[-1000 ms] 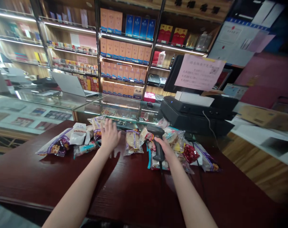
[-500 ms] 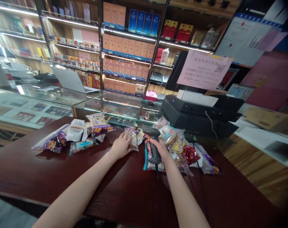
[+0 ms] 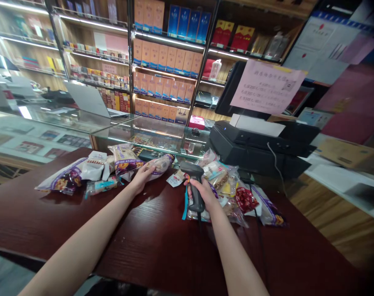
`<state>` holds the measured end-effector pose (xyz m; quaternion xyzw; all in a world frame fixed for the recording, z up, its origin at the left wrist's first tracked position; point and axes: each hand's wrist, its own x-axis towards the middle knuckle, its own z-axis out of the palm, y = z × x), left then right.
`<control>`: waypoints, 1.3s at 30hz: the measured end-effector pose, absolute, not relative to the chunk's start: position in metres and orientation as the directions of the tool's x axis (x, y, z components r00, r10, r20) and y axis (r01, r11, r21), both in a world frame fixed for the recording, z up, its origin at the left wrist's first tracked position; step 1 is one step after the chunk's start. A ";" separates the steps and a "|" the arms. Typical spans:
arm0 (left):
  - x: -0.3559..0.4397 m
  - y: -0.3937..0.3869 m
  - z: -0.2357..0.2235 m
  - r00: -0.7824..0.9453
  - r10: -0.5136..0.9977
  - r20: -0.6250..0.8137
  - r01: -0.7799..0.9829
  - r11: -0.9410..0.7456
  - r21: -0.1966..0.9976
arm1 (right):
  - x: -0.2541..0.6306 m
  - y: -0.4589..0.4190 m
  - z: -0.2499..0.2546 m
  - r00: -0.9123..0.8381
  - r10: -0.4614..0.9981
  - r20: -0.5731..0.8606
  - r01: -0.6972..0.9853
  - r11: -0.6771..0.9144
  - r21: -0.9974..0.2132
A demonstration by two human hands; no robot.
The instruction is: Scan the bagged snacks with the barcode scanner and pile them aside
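My left hand is closed on a purple-and-clear snack bag, which it holds tilted just above the counter, a barcode side showing. In my right hand is a dark grey barcode scanner, its head pointing away and to the left, fingers wrapped round the handle. Left of my left hand lies a group of snack packs, with a purple snack bag and a white pouch among them. Just left of the scanner rests a small white packet. Behind the scanner is a pile of clear snack bags.
A red packet and another purple bag lie at the right of the dark red counter. Behind stand a glass display case, a laptop and a black printer. The scanner's cable trails toward me.
My left hand has lifted the snack bag and carried it left, turning it. The small white packet now shows more fully. My right hand has shifted slightly left with the scanner.
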<state>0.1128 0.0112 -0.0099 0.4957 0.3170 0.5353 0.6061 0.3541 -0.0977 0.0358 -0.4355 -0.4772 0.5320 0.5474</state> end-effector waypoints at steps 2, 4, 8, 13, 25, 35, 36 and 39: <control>0.116 0.012 -0.013 0.177 0.973 0.147 -0.348 -0.078 0.934 | 0.355 -0.096 0.034 -0.039 0.998 0.045 -0.154 0.039 -0.987; 0.118 0.014 -0.016 0.117 0.974 0.195 -0.305 -0.152 0.940 | 0.356 -0.095 0.032 -0.049 0.998 0.034 -0.144 0.026 -0.989; 0.116 0.011 -0.012 0.062 0.927 0.369 -0.019 -0.368 0.930 | 0.357 -0.093 0.029 -0.038 0.998 0.040 -0.169 0.033 -0.985; 0.114 0.001 0.008 -0.167 0.899 0.404 0.148 -0.382 0.912 | 0.358 -0.093 0.029 -0.045 0.999 0.030 -0.159 0.022 -0.987; 0.117 0.013 -0.006 0.011 0.907 0.421 0.019 -0.421 0.907 | 0.355 -0.104 0.039 -0.074 0.994 0.084 -0.209 0.067 -0.976; 0.117 0.016 -0.009 0.036 0.894 0.448 0.121 -0.448 0.886 | 0.355 -0.102 0.033 -0.152 0.984 0.088 -0.182 0.060 -0.981; 0.117 0.016 -0.009 0.033 0.893 0.448 0.148 -0.448 0.882 | 0.354 -0.103 0.033 -0.158 0.983 0.089 -0.183 0.059 -0.981; 0.117 0.015 -0.009 0.034 0.898 0.439 0.158 -0.439 0.885 | 0.353 -0.104 0.035 -0.170 0.981 0.096 -0.180 0.065 -0.982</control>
